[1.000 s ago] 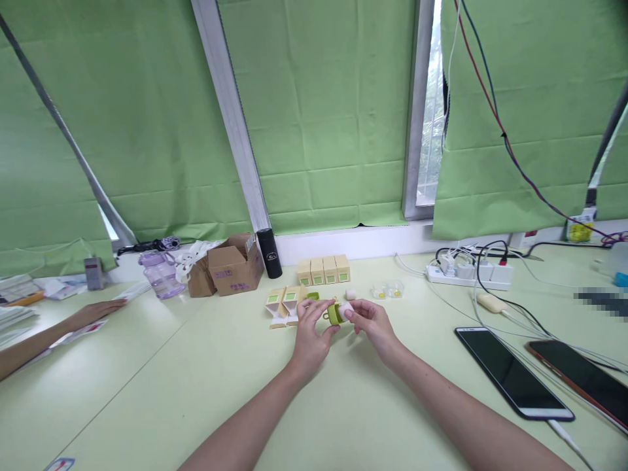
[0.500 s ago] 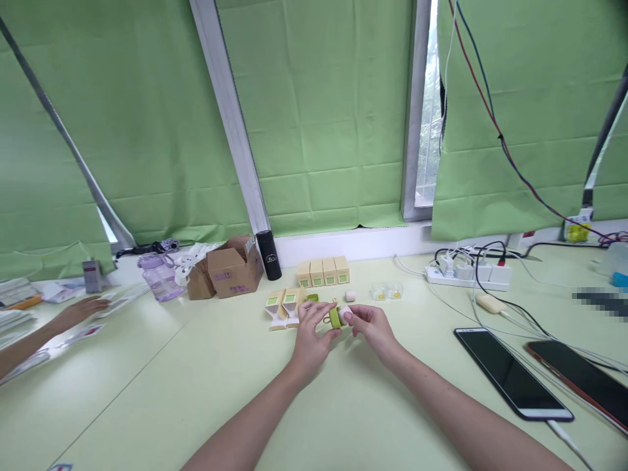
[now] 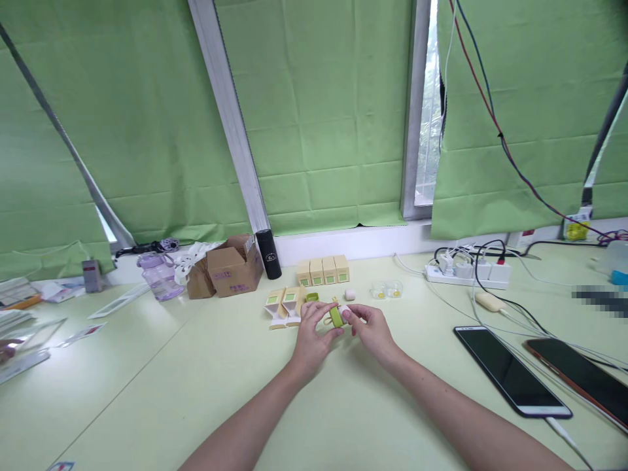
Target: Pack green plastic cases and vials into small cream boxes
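Fingers and thumb of my left hand [image 3: 314, 329] grip a small green holder with a ring loop [image 3: 336, 317]. My right hand [image 3: 371, 328] pinches a small whitish rounded piece [image 3: 345, 313] against the holder's right side; I cannot tell how far it sits inside. Just beyond my hands lie another green piece [image 3: 313, 297] and a second whitish piece [image 3: 350, 295]. Two opened small cartons [image 3: 284, 302] with green labels lie left of my fingers. To the right is a clear twin plastic pack [image 3: 386, 290] with yellow bits in it.
Several closed small cartons [image 3: 324, 270] stand in a row at the back, near a black bottle [image 3: 268, 254], a cardboard box [image 3: 234, 267] and a purple jug [image 3: 159, 277]. Rightward are a power strip [image 3: 468, 275], cables and two phones [image 3: 513, 371]. Another person's hand [image 3: 6, 352] is at far left.
The whitish piece and green holder have tilted slightly and appear closer together in my hands. At left, the other person's arm has drawn back toward the edge, leaving a clear sheet on the table.
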Action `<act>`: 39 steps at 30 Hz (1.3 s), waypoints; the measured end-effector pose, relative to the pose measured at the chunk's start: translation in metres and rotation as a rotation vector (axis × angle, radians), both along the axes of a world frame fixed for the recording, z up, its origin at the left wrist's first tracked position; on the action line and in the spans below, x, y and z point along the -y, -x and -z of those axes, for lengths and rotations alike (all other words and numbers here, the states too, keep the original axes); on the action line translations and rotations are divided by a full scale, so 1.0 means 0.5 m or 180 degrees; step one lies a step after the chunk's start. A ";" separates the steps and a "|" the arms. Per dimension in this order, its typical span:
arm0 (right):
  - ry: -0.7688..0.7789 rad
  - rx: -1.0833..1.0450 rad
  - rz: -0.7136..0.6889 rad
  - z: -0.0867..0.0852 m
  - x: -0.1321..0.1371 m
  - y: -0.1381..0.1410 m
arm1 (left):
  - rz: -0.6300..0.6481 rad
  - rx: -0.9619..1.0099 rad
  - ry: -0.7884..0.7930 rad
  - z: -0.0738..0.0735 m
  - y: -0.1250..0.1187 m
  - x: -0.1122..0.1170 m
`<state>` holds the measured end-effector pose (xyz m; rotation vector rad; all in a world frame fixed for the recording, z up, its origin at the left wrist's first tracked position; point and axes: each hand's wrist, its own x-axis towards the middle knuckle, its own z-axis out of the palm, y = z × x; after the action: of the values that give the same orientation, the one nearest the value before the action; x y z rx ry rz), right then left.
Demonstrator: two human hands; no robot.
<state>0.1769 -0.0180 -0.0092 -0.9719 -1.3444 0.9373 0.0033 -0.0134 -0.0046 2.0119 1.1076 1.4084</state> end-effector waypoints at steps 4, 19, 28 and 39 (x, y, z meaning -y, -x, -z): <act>0.0008 0.0033 0.0075 -0.002 0.006 0.004 | -0.0063 0.0059 -0.0023 0.003 -0.004 0.002; 0.0137 0.0191 0.0054 0.003 0.005 -0.003 | 0.0090 0.0196 0.0113 0.005 -0.008 0.004; -0.0540 0.0999 0.0264 -0.009 0.017 -0.014 | 0.0966 0.1400 0.1113 0.004 -0.006 -0.016; -0.1853 0.1783 0.0482 -0.009 0.033 -0.015 | 0.1648 0.2083 0.1664 -0.004 -0.021 -0.003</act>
<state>0.1846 -0.0344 -0.0046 -0.8831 -1.8393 0.1176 0.0136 -0.0120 -0.0024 1.2030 0.5275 1.1955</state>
